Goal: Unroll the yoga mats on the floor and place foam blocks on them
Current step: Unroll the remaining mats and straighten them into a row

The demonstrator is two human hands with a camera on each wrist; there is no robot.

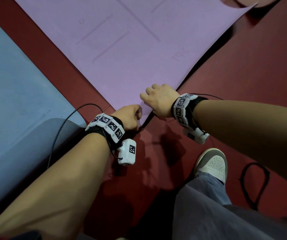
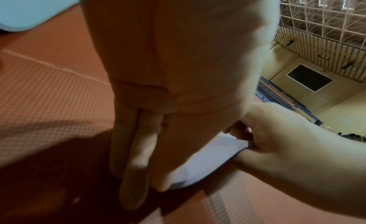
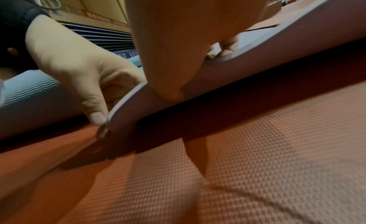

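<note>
A purple yoga mat (image 1: 122, 40) lies unrolled diagonally on the red floor. Its near corner (image 1: 144, 111) is lifted a little off the floor. My left hand (image 1: 138, 116) pinches that corner between thumb and forefinger, as the right wrist view shows at the mat's edge (image 3: 126, 99). My right hand (image 1: 148, 99) grips the same end just beside it, fingers on top and thumb under the mat (image 3: 257, 67). In the left wrist view the purple corner (image 2: 213, 161) shows between both hands. No foam block is in view.
A blue mat (image 1: 9, 75) lies to the left, its near end (image 1: 64, 134) still curled. A black strap loop (image 1: 255, 186) lies on the red textured floor (image 1: 251, 70) at right. My shoe (image 1: 212, 163) stands just behind the hands.
</note>
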